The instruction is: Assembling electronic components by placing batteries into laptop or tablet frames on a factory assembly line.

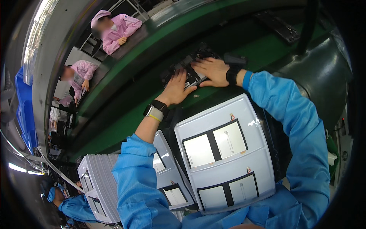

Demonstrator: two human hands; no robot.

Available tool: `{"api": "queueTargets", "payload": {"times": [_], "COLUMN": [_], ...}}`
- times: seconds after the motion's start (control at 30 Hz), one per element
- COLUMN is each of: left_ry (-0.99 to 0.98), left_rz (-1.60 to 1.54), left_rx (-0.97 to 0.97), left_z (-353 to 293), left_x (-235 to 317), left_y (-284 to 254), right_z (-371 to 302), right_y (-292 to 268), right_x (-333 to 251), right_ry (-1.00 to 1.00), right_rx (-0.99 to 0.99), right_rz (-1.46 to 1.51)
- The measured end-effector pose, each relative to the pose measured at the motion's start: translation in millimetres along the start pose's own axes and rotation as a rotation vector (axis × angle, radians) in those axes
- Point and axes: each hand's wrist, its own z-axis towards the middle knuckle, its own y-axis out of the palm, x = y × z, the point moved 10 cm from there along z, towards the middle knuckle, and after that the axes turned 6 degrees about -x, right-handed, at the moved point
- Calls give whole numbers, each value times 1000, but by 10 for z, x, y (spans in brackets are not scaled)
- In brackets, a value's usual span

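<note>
On the green belt lies a dark, flat electronic assembly (204, 51) that looks like an open laptop base, with its inner parts facing up. My left hand (176, 88) presses flat on its left part, fingers stretched out. Flat on its right part rests my right hand (213, 72), fingers extended and thumb pointing left. Between the hands, pale and black parts of the assembly show; whatever is under the palms is hidden. Closest to me, a white plastic tray (225, 171) carries several flat battery packs (230, 142) with black borders and short coloured wires.
Left of the tray, a second white tray (173, 177) also bears battery packs. A tall stack of white trays (100, 187) stands further left. A dark strip-shaped part (277, 26) lies on the belt at the far right. Co-workers in pink (114, 32) sit across the line.
</note>
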Motion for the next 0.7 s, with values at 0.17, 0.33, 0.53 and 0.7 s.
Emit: {"api": "queueTargets", "payload": {"times": [0.17,0.33,0.53,0.7], "left_ry": [-4,-38,-219,-85], "left_rz": [97,140,183,-60], "left_rx": [63,89,14,161], "left_z": [-388,-358,-434,-928], "left_x": [-235,-224,-327,214], "left_y": [5,-32,-117,-568], "right_z": [-138,-160,-50,-1037], "right_y": [-28,-135,-192,-1035], "right_x": [142,170,403,749], "right_ry": [20,221,234,380], "right_rx": [66,44,-266,101], "right_rz": [-56,-13,-89,151]}}
